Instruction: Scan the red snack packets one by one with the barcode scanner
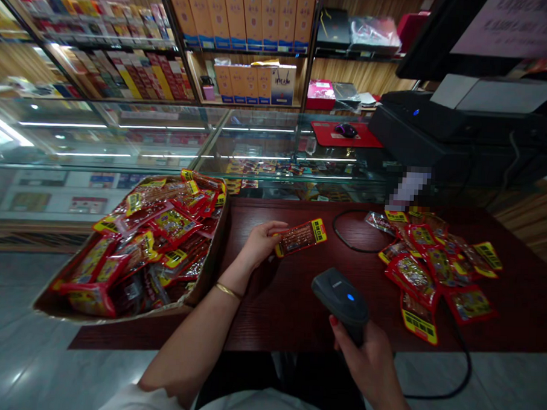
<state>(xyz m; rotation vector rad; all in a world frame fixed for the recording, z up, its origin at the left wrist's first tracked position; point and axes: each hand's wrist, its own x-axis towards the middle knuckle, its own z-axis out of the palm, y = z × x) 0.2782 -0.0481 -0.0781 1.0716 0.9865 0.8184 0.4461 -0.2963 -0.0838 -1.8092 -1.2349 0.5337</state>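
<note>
Head view: my left hand pinches one end of a red-and-yellow packet; my right hand wraps round a scanner.

The packet in the middle is red and yellow, and the near scanner is dark grey with a blue light. The table is dark reddish brown; the mouse on the far red mat seems black with purple, though small.
</note>
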